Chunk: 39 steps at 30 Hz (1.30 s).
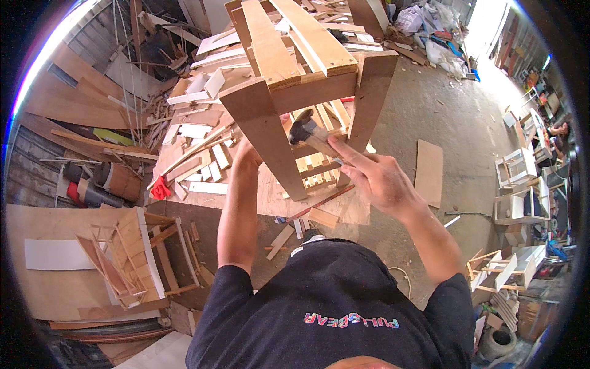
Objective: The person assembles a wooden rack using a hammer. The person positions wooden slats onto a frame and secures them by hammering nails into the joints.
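A wooden bench-like frame (313, 92) stands before me, with splayed legs and two long slats across its top. My right hand (384, 184) is closed round a short tool (316, 136) with a dark, blunt head and a pale, worn handle. The index finger lies along the handle, and the tool's head shows in the opening between the frame's legs. Against the frame's left leg (261, 138) is my left hand (247, 152); the leg hides most of its fingers, so I cannot make out its grip.
Wood offcuts (203, 150) lie heaped behind and left of the frame, beside a red cloth (161, 189). A red rod (319, 204) lies near its base. A flat board (428, 173) rests on the floor at right. Small wooden furniture (519, 203) stands along the right side.
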{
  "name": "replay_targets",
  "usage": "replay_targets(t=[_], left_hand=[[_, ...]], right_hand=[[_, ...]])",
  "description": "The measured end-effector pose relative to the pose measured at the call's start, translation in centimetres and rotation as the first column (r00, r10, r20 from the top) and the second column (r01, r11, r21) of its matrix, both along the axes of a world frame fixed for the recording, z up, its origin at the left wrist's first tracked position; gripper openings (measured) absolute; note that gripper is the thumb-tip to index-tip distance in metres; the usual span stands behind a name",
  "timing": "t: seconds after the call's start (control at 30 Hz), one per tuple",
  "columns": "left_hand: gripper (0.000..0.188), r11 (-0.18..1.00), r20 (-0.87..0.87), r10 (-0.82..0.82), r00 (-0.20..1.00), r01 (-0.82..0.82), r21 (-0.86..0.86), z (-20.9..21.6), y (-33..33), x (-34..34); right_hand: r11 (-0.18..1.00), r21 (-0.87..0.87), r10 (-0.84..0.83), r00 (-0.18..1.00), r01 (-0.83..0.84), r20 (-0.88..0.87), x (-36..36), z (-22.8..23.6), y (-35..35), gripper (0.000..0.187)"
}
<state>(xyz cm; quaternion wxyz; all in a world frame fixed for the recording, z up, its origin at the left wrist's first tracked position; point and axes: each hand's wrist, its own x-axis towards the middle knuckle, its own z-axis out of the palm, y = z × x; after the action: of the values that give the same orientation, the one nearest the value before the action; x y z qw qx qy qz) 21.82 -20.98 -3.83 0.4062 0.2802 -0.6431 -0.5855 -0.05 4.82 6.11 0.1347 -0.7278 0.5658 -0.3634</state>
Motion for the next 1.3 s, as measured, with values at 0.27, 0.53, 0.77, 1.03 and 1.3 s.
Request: replay_targets(t=[0.27,0.53,0.77,1.03,1.3], left_hand=[[0.050,0.993,0.048,-0.040,0.998,0.034,0.117,0.4,0.2,0.4],[0.040,0.967,-0.119,0.064,0.991,-0.033,0.253,0.9,1.5,-0.7],[0.054,0.991,0.021,0.131,0.991,-0.131,-0.022,-0.6,2.1,0.7],[0.042,0.745,-0.338,0.653,0.677,-0.654,0.130,-1.4,12.1,0.3],[0.043,0.297,-0.351,0.836,0.421,-0.886,-0.355,-1.4,22.9,-12.6]], right_hand=[[1.000,0.002,-0.014,1.000,0.014,-0.016,-0.1,0.0,-0.3,0.066],[0.994,-0.103,-0.024,0.997,0.031,0.072,0.6,-0.9,0.6,0.065],[0.992,-0.069,-0.085,0.968,0.104,0.235,-1.0,-2.5,3.9,0.063],[0.947,0.224,-0.321,0.685,0.230,0.654,-5.9,-10.3,9.7,0.057],[0.931,0.357,-0.266,0.532,-0.073,0.804,-16.9,-13.7,9.6,0.052]])
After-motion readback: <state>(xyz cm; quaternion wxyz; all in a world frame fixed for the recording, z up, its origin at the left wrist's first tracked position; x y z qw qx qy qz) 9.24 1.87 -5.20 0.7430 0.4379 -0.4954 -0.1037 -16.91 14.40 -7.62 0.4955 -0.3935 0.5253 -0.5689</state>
